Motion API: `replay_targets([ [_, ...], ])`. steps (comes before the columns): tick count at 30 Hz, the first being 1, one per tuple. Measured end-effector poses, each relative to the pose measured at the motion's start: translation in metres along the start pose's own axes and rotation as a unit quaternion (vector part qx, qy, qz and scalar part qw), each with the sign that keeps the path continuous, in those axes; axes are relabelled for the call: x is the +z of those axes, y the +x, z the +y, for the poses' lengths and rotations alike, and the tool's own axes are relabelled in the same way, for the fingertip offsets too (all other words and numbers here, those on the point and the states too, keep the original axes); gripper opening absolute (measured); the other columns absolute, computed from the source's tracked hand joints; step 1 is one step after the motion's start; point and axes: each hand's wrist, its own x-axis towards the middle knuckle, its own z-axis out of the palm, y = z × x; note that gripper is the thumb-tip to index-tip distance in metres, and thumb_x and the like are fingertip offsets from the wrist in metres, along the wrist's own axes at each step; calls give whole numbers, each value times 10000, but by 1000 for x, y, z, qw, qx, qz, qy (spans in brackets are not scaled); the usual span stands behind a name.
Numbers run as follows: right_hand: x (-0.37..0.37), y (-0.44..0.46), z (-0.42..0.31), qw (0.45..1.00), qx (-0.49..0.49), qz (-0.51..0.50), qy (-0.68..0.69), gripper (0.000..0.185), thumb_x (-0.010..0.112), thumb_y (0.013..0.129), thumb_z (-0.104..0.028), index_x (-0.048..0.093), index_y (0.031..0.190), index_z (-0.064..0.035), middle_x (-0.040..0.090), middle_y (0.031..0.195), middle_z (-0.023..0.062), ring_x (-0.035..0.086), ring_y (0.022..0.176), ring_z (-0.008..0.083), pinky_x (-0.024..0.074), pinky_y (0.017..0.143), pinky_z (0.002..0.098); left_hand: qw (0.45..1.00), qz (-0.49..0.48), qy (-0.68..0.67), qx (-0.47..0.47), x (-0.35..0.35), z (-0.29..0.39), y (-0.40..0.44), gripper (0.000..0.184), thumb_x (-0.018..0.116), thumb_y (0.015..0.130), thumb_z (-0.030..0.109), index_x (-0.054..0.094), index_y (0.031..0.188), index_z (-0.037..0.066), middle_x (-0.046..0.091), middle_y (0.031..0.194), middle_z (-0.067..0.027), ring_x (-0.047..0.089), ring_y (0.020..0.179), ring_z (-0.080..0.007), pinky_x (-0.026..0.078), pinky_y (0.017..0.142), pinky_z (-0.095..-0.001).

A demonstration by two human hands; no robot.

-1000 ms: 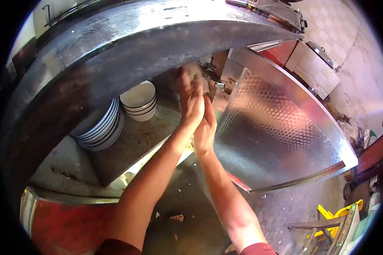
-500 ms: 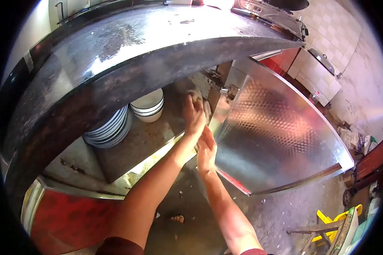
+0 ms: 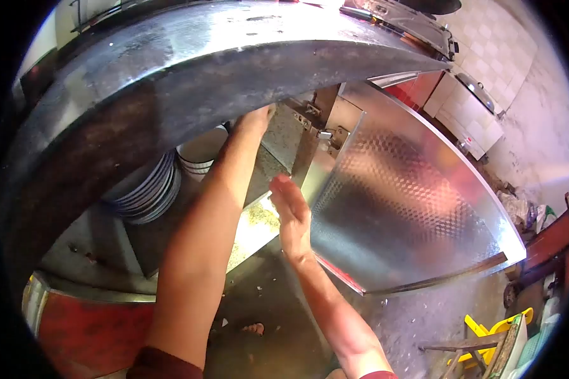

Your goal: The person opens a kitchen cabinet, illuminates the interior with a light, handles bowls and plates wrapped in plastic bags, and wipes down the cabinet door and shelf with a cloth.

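My left hand (image 3: 257, 120) reaches deep into the cabinet under the counter. The counter's front edge hides most of its fingers, so its grip and anything in it cannot be made out. Below and to the right, my right hand (image 3: 292, 215) is held near the cabinet opening, its fingers loosely extended and nothing visible in them. A stack of white bowls (image 3: 197, 169) stands on the cabinet shelf (image 3: 257, 178), left of my left forearm and partly covered by it. Farther left is a stack of plates (image 3: 148, 199) with dark rims.
The thick dark counter (image 3: 189, 82) overhangs the cabinet. An open metal cabinet door (image 3: 398, 208) with a patterned panel stands to the right. A stove (image 3: 404, 25) sits at the counter's far right. A yellow item (image 3: 493, 328) and wooden stool legs are at lower right.
My left hand has moved up and farther into the cabinet, away from my right hand. My right hand has shifted slightly left. The view has shifted a little.
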Motion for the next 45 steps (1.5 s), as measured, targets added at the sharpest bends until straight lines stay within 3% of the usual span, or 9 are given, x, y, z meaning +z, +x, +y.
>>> replay_targets([
  [7, -1, -44, 12, 998, 30, 26, 49, 321, 486, 950, -95, 503, 1245, 28, 579, 1175, 91, 527, 1094, 185, 403, 984, 323, 985, -156, 75, -1, -1, 168, -119, 326, 468, 929, 196, 555, 1162, -15, 562, 1179, -237, 497, 1148, -351, 363, 987, -403],
  [9, -3, -57, 17, 996, 41, 54, 61, 308, 468, 921, -48, 527, 1215, 24, 583, 1152, 87, 536, 1078, 187, 405, 982, 328, 964, -69, 77, 246, 4, 161, -140, 298, 482, 908, 131, 548, 1166, -3, 562, 1155, -255, 484, 1158, -393, 342, 1003, -429],
  [18, -1, -89, -28, 965, 66, 175, 186, 468, 467, 913, -101, 352, 1367, -99, 487, 1291, 130, 510, 1179, 270, 422, 998, 424, 979, -178, -50, 81, -83, 176, -186, 271, 450, 939, 169, 522, 1118, -21, 599, 1045, -190, 577, 978, -288, 426, 870, -375],
  [23, 6, -129, -48, 888, 125, 2, 442, 670, 543, 945, -268, 152, 1485, -198, 397, 1374, 122, 430, 1233, 290, 381, 1016, 433, 965, -233, -18, -124, -158, 169, -277, 288, 439, 957, 239, 525, 1063, -15, 582, 987, -183, 574, 945, -272, 425, 860, -357],
  [28, 51, -178, -36, 955, 178, 9, 237, 559, 527, 950, -137, 264, 1444, -130, 419, 1357, 93, 433, 1221, 217, 386, 1001, 350, 965, -191, 162, -78, -212, 185, -310, 265, 528, 914, 205, 420, 1068, 19, 611, 892, -178, 611, 790, -345, 469, 713, -416],
  [36, 143, -130, -63, 993, 13, -96, 70, 455, 574, 907, -102, 407, 1330, -78, 563, 1162, 90, 545, 1052, 180, 447, 912, 308, 922, 3, 326, 209, -263, 244, -341, 401, 537, 790, -12, 504, 1190, -12, 483, 1280, -202, 435, 1213, -404, 341, 1029, -459],
  [37, 161, -124, -90, 965, 175, -108, 161, 458, 572, 907, -99, 394, 1329, -76, 545, 1125, 76, 543, 990, 176, 453, 882, 304, 919, 38, 312, 238, -268, 247, -339, 400, 533, 765, -37, 518, 1163, -8, 484, 1280, -195, 436, 1214, -401, 345, 1024, -457],
  [40, 215, -104, 0, 945, -283, -159, -28, 398, 519, 923, -103, 407, 1300, -39, 527, 1112, 100, 527, 961, 177, 448, 852, 299, 915, 51, 287, 278, -275, 243, -336, 357, 473, 763, -65, 522, 1111, -5, 509, 1235, -183, 464, 1180, -359, 346, 1024, -440],
  [45, 185, -117, 9, 956, -3, -292, -9, 254, 520, 889, -116, 557, 1108, 7, 596, 977, 129, 555, 896, 196, 453, 810, 322, 920, 3, 320, 227, -279, 234, -328, 339, 458, 794, -68, 516, 1123, -15, 523, 1215, -163, 488, 1152, -303, 361, 1009, -398],
])
